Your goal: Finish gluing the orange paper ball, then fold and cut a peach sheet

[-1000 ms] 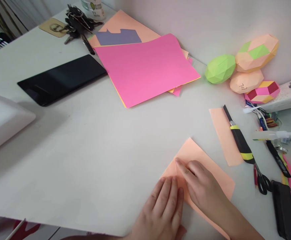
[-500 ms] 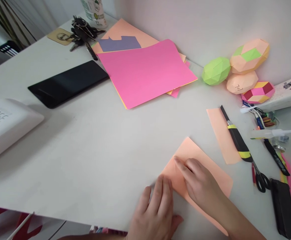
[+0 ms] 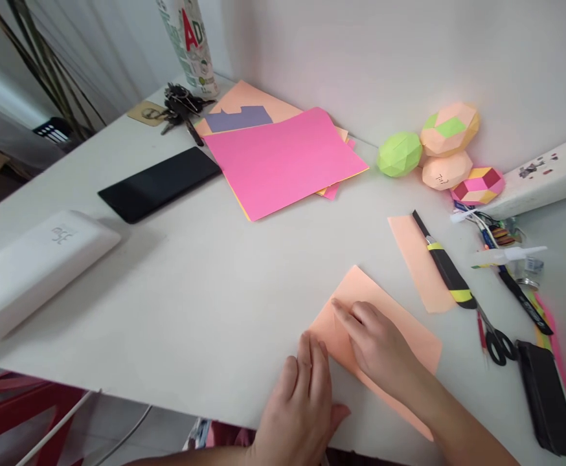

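A sheet of peach paper (image 3: 404,323) lies at an angle on the white table near its front edge, with a faint crease line in it. My right hand (image 3: 380,349) rests on top of it, the index finger stretched out and its tip pressing near the paper's left edge; the other fingers are bent beneath the palm. My left hand (image 3: 297,395) lies palm down beside it, fingers stretched out, the tips touching the paper's left corner. The thumb points to the right over the table.
A yellow-black utility knife (image 3: 451,275) lies on a peach paper strip (image 3: 409,252), scissors (image 3: 499,346) and a black case (image 3: 548,395) nearby. Farther back are pink paper (image 3: 287,165), a phone (image 3: 159,184), keys (image 3: 183,103), a white power bank (image 3: 45,272) and a green paper model (image 3: 399,155).
The camera view has tilted up and shifted, showing more of the bottle and wall. Both hands keep nearly the same places on the peach paper.
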The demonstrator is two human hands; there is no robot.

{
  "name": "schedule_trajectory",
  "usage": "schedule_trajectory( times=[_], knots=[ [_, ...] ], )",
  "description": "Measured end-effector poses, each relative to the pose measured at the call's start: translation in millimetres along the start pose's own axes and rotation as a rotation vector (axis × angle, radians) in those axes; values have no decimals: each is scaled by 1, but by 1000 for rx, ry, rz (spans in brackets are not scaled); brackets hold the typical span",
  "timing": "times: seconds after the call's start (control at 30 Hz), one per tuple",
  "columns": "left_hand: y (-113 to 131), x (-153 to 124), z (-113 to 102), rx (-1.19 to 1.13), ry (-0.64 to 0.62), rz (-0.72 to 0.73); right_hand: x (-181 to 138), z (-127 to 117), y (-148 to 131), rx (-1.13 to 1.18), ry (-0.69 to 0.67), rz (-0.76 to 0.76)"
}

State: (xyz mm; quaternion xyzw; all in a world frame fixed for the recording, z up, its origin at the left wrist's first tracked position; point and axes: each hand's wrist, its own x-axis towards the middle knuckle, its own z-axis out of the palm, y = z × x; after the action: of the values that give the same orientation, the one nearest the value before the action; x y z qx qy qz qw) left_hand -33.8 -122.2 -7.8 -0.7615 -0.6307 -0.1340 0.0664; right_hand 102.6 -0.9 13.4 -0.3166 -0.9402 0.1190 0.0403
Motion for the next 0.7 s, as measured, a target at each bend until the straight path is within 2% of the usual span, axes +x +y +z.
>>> schedule_trajectory(
  times=[0.13,0.3,0.4,0.7],
  knots=[
    [-7,7,-6,7,37,17,0,1,0,31,-8,21],
    [-12,13,-11,15,1,55,0,2,2,50,-15,26],
    [-9,13,-9,25,-8,32,1,1,2,64,-7,25],
    [-2,3,6,29,86,-54,2,-3,1,90,-42,76]
  ],
)
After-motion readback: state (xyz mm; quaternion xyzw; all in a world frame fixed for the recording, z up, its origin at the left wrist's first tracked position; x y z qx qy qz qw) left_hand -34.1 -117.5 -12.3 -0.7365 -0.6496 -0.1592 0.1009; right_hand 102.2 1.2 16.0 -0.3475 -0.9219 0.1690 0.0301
